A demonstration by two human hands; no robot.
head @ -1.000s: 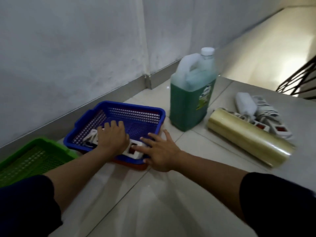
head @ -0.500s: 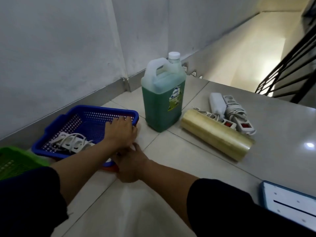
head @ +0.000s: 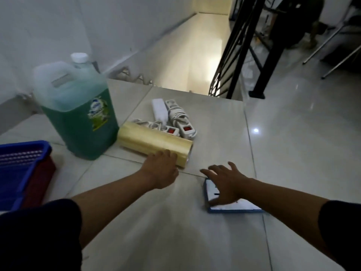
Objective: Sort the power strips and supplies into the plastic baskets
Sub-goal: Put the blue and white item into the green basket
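Note:
A yellowish roll of clear wrap (head: 150, 140) lies on the tiled floor, and my left hand (head: 161, 170) rests its fingers against the roll's near right end without closing around it. My right hand (head: 227, 181) is spread flat over a white flat item with a blue edge (head: 237, 207). Behind the roll lie several white power strips with red switches (head: 175, 119), their cords wound around them. At the left edge a blue plastic basket (head: 21, 153) sits nested in a red basket (head: 42, 182).
A big jug of green liquid (head: 78, 114) stands just left of the roll. Past the power strips the floor drops to a stairwell (head: 195, 61) with a black railing (head: 240, 55). A white wall runs along the left.
Both hands have left the blue basket and swung right: the left hand onto the roll, the right onto the blue-edged item. The view turned right, so the green basket is out of sight.

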